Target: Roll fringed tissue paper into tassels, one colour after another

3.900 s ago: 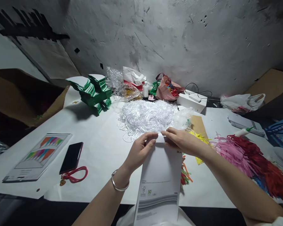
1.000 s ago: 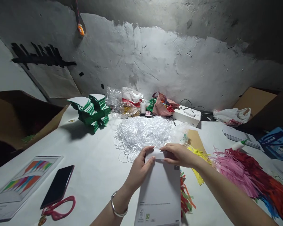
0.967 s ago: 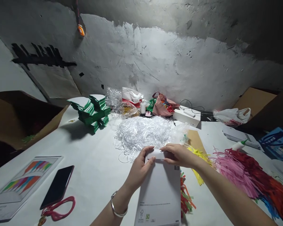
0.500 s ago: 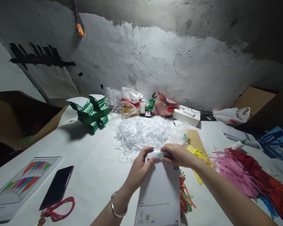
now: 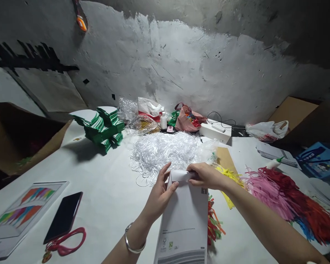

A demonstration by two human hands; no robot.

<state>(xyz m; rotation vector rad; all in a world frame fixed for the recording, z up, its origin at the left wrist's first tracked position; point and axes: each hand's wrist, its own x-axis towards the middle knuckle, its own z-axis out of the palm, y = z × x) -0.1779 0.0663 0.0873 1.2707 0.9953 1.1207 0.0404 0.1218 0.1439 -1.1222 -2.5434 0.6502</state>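
A white printed packet [image 5: 185,211], long and flat with a folded flap [image 5: 180,176] at its far end, is between my hands. My left hand [image 5: 161,192] is round its upper left edge, thumb on the front face and fingers at the side. At the flap's right end, the thumb and fingers of my right hand [image 5: 205,176] are pinched on it. Beyond my hands lies a heap of shiny white strings [image 5: 165,150]. Red, green and orange paper strips [image 5: 215,222] stick out from beside the packet's right edge.
Green-edged card bundles [image 5: 103,128] are stacked at the back left. A phone [image 5: 63,216] and a printed colour box [image 5: 24,216] lie on the left. Pink paper fringe [image 5: 269,194], red fringe [image 5: 297,198] and a glue bottle [image 5: 273,163] are on the right. Bags [image 5: 188,119] line the wall.
My left fingers have lifted off the flap and spread a little at the corner. The flap shows more between my hands. My view has shifted slightly.
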